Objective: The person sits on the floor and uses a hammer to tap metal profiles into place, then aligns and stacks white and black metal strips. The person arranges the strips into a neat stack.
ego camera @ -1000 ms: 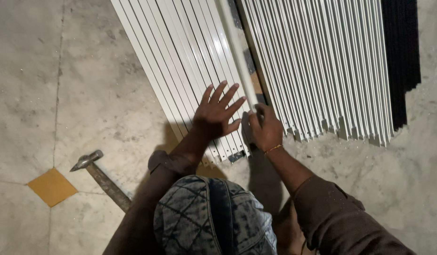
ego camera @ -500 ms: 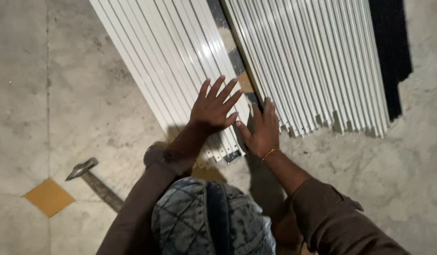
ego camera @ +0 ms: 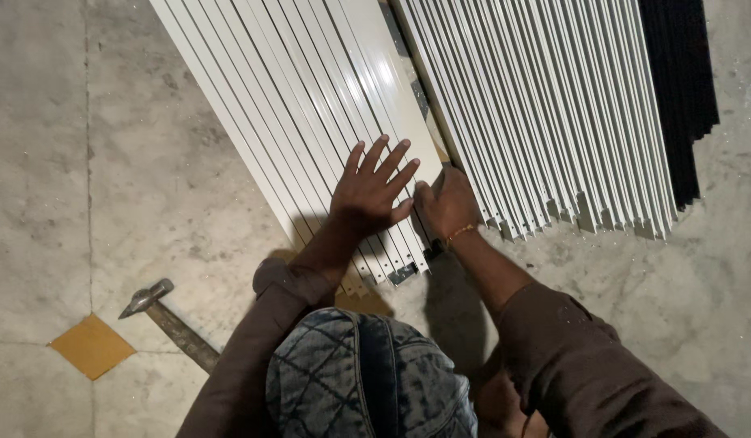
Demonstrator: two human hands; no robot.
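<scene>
The left hand lies flat, fingers spread, pressing on the near end of the white slat stack. Just right of it, the right hand curls around the edge of the wide white slat at the gap beside the second slat bundle. To my eye, steady downward pressure keeps the stack's ends even. A hammer lies well left.

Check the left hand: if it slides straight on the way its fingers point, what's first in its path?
Left hand lies flat on the left stack of white strips, fingers pointing along them. Only more strip surface lies ahead, up to the frame edge.
</scene>
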